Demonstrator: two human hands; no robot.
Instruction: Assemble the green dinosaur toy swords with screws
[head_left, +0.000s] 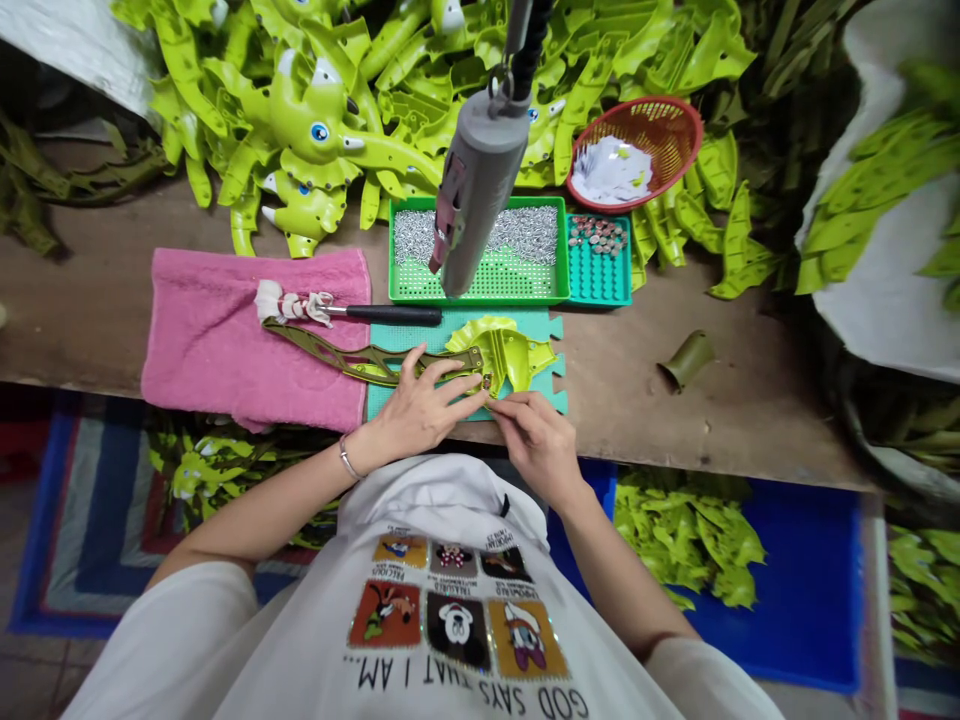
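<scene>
A long olive and lime-green plastic toy part (420, 358) lies across a teal foam mat (540, 325) and a pink towel (225, 335). My left hand (420, 405) presses flat on the part's middle, fingers stretched out. My right hand (529, 432) is closed in a pinch at the part's joint, on something too small to make out. A grey hanging power screwdriver (476, 170) dangles above the mat.
A green tray of screws (551, 285) and a smaller teal tray (600, 275) sit behind the mat. A red basket (645, 140) stands at the back right. Piles of green toy shells (337, 90) fill the bench's far side. A black-handled tool (375, 313) lies on the towel.
</scene>
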